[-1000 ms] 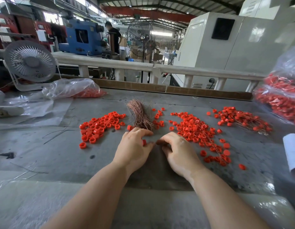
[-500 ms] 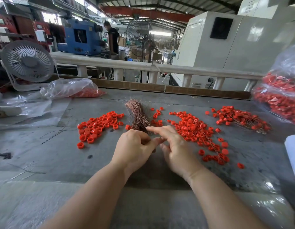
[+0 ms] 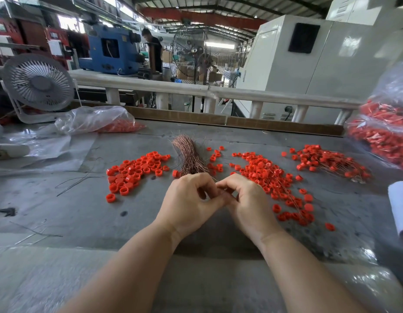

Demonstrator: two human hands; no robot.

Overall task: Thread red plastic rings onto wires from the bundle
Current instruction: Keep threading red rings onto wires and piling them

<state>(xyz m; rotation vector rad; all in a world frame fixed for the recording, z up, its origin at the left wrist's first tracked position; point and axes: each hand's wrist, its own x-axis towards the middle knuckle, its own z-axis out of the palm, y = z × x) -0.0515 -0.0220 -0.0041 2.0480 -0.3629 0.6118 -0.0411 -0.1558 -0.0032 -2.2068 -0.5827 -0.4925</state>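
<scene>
A copper wire bundle [image 3: 188, 154] lies on the grey table [image 3: 71, 208], its near end just beyond my fingers. Loose red rings [image 3: 135, 172] are heaped to its left. More red rings, some on wires [image 3: 271, 177], spread to the right. My left hand [image 3: 188, 199] and my right hand [image 3: 244, 201] meet fingertip to fingertip in front of the bundle, fingers curled. A thin wire shows at the pinch of my right fingers. My left fingers hide what they pinch.
A far-right pile of rings on wires [image 3: 327, 161] lies near a full plastic bag of red parts [image 3: 385, 132]. Another bag [image 3: 98, 120] and a desk fan [image 3: 39, 83] stand back left. Stray wires [image 3: 78, 181] lie left; a white roll [image 3: 399, 206] sits at the right edge.
A second ago a red ring showed at my left thumb. My right hand reached out to the bundle, then drew back, and both hands now meet closer to me.
</scene>
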